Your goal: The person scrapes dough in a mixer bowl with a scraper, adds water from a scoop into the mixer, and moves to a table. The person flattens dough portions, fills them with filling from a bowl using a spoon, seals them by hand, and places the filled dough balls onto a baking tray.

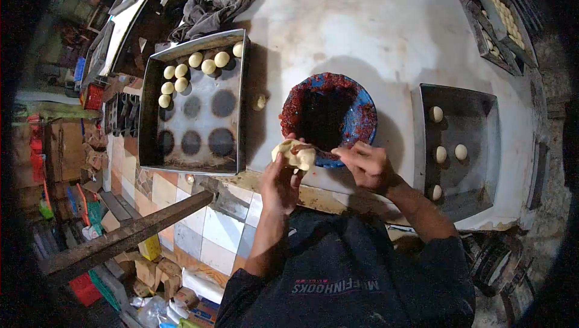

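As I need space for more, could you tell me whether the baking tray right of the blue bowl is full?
No, the baking tray holds only four dough balls, with bare metal around them.

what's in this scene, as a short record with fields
left hand: holds an opened-out dough piece with something brown on it
right hand: close beside the dough piece, fingers curled; whether it grips a tool is unclear
blue bowl: red mixture around its inside
left tray: nine dough balls, far part
right tray: four dough balls
cloth: dark, crumpled, beyond the left tray
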Demonstrator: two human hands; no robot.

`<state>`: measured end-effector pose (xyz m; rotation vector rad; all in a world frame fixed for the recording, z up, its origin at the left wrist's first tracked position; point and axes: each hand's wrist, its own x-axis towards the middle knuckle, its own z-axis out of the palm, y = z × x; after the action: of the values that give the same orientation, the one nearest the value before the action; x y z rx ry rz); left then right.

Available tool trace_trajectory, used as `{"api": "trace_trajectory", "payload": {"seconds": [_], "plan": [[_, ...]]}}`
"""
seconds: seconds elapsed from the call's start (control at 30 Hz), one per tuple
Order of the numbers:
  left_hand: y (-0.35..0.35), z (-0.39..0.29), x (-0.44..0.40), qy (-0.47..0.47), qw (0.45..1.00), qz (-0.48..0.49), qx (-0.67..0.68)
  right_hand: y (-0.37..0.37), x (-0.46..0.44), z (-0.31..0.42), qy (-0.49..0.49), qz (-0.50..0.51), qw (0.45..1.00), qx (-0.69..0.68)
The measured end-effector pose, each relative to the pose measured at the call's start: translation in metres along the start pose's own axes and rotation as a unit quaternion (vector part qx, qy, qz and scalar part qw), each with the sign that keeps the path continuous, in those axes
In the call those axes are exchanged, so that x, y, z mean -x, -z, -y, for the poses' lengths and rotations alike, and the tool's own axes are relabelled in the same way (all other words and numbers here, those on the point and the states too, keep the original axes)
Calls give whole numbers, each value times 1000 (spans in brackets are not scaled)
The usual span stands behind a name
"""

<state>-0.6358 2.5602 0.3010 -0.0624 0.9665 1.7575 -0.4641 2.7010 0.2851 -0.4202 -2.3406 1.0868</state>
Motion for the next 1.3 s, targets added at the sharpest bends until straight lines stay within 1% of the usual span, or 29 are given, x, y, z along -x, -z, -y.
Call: {"api": "trace_trajectory", "payload": {"seconds": [0.03, 0.07, 0.17, 0.2, 0.27, 0.3, 0.37, 0.4, 0.43, 0.47, 0.5, 0.53, 0.57, 0.6, 0.63, 0.73, 0.8, 0.83, 0.9, 0.93, 0.97, 1.03, 1.07, 1.1, 1.17, 1.2, 1.23, 1.27, 1.3], "plan": [[-4, -2, -1, 1, 1000, 1, -1, -5, 4, -4, 70, -14, 993, 89], [-7, -4, -2, -5, 1000, 11, -4, -9, 7, -9, 88, 1, 987, 136], [6, -2, -9, -13, 1000, 9, -17, -10, 14, -10, 74, -9, 971, 228], [9, -2, -8, -39, 998, -20, -37, -8, 17, -12, 75, -11, 970, 229], [13, -6, -4, -84, 995, -38, -48, -3, 23, -12, -44, 60, 953, 294], [15, -8, -4, -108, 993, -16, -35, -4, 20, -9, -44, 56, 953, 296], [11, -15, 3, -99, 995, 20, -17, -3, 3, 4, 87, -82, 944, 308], [12, -14, 5, -101, 994, 25, -16, -6, -8, 18, 83, -73, 967, 231], [13, -12, 7, -101, 993, 61, -2, -19, -14, 28, 87, -76, 965, 235], [12, -10, 9, -102, 990, 97, 11, -35, -18, 39, -27, -85, 996, 1], [5, -6, 14, -111, 988, 107, 14, -47, -24, 51, -137, -87, 959, -234], [1, 3, 16, -166, 979, 86, -78, -54, -30, 67, -151, -102, 950, -253], [0, 9, 18, -221, 959, 62, -169, -55, -36, 85, -166, -115, 941, -272], [0, 6, 25, -347, 849, 40, -397, -52, -44, 96, -36, -142, 988, -43], [0, 2, 32, -445, 670, 11, -594, -54, -46, 107, -1, -143, 990, 16], [15, -7, 59, -396, 682, 38, -614, -62, -47, 148, -23, -118, 993, -9], [18, -20, 85, -465, 707, 25, -533, -70, -46, 166, 87, -156, 981, 70], [11, -22, 100, -394, 870, 51, -291, -68, -45, 182, 143, -175, 970, 87], [28, -38, 124, -363, 920, 135, -56, -72, -40, 203, 235, -143, 960, 49], [41, -45, 134, -368, 916, 141, -73, -79, -37, 213, 242, -126, 962, -7], [58, -46, 145, -392, 905, 119, -117, -84, -33, 222, 244, -119, 962, -13], [81, -50, 157, -505, 834, 102, -195, -91, -21, 239, 149, -86, 982, -72], [90, -51, 168, -507, 835, 95, -195, -96, -14, 249, 16, -27, 989, -147], [98, -51, 179, -556, 782, 63, -274, -100, -8, 254, -67, 52, 976, -202], [107, -51, 199, -632, 671, 20, -388, -120, 12, 260, -154, 76, 918, -358], [114, -47, 208, -639, 644, -3, -422, -126, 18, 265, -158, 76, 919, -354], [120, -43, 216, -643, 616, -27, -454, -131, 24, 268, -20, 36, 968, -249], [122, -42, 226, -638, 609, -47, -469, -136, 30, 274, 118, -2, 984, -135], [126, -35, 235, -614, 584, -103, -520, -136, 35, 293, 112, -8, 983, -143]]}}
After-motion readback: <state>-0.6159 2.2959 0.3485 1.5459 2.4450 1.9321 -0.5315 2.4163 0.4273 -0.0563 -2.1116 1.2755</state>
